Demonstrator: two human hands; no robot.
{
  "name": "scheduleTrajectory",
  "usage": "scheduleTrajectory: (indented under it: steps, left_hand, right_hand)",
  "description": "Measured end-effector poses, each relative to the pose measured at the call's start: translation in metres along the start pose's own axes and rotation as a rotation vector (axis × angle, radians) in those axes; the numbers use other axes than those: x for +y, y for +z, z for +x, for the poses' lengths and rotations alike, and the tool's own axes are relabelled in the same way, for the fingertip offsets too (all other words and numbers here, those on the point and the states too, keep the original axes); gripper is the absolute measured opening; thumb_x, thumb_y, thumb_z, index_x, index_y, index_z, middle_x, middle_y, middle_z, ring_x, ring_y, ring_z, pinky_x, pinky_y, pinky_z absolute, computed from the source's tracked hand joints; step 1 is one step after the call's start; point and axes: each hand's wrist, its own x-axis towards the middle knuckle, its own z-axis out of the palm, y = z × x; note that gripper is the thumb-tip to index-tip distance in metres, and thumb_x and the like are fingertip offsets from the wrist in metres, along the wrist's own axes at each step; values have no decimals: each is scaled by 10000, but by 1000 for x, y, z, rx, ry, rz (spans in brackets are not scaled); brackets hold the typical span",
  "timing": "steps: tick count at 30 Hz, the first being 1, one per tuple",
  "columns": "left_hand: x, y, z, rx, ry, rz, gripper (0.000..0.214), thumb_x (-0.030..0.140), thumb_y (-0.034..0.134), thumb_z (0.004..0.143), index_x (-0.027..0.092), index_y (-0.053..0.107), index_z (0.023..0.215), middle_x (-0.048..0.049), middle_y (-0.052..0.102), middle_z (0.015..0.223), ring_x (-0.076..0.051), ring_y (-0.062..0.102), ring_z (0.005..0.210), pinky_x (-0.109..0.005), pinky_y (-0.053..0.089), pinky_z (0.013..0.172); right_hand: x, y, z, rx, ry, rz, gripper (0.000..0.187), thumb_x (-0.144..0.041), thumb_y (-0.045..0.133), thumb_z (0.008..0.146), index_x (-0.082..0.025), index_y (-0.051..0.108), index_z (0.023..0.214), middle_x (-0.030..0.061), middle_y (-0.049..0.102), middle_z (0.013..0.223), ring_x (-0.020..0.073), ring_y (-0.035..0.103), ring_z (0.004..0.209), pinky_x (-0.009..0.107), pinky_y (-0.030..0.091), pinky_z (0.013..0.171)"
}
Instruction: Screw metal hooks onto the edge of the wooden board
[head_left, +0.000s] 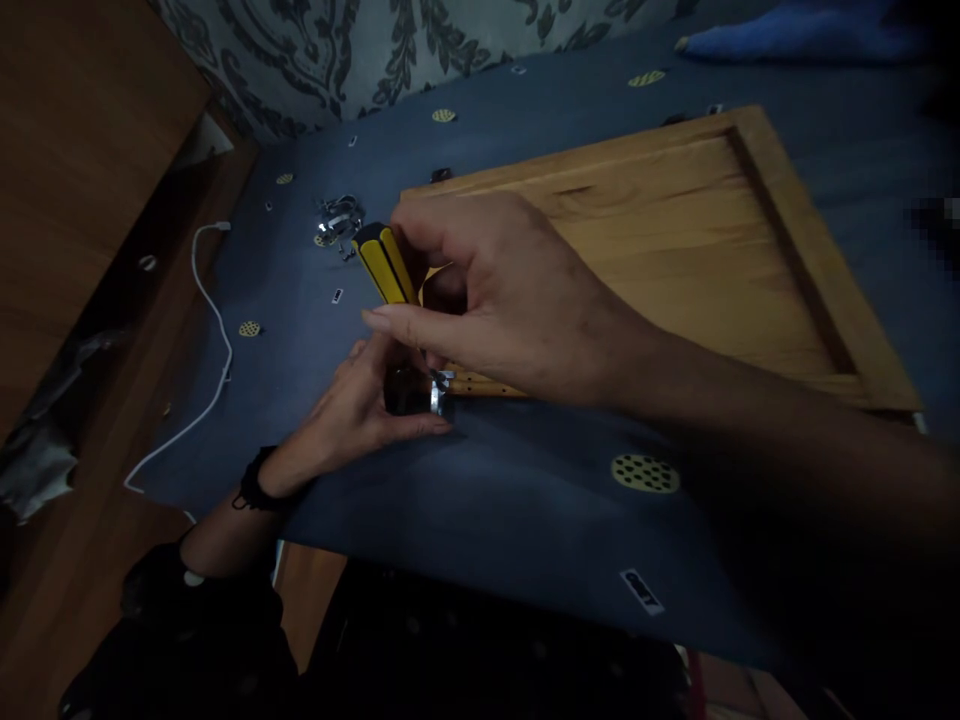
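My right hand (495, 290) is closed round the yellow-and-black handle of a screwdriver (386, 265), which tilts down toward the panel's near edge. Below it sits a small shiny metal hinge (438, 393), at the near left corner of a framed wooden panel (675, 260). My left hand (364, 395), with a black band on its wrist, grips around this hinge, thumb on the near side and fingers on the far side. The screwdriver's tip is mostly hidden by my fingers, so its exact contact cannot be made out.
A pile of shiny metal fittings and screws (341, 222) lies beyond my left hand on the dark blue patterned cloth (480, 490). A white cable (225, 345) curves along the left edge beside wooden furniture (90, 150). Blue fabric (810, 35) lies at the back right.
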Motion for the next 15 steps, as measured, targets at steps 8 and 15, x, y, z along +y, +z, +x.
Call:
scheduleTrajectory:
  steps: [8,15]
  left_hand:
    - [-1,3,0,39,42,18,588,529,896,712,215,581,1097,-10,699,954,-220,672,864,-379,514,794]
    - [7,-1,1,-4,-2,4,667,465,915,709,237,516,1192,-9,715,1017,-214,680,889,-355,491,778]
  right_hand:
    - [0,-10,1,-104,-79,-62,194,-183,649,971,-184,557,801,-22,636,817,104,627,785,219,478,673]
    - [-4,-10,2,-9,-60,-54,200,-181,642,988,-160,575,801,-17,613,804,103,635,760,209,483,634]
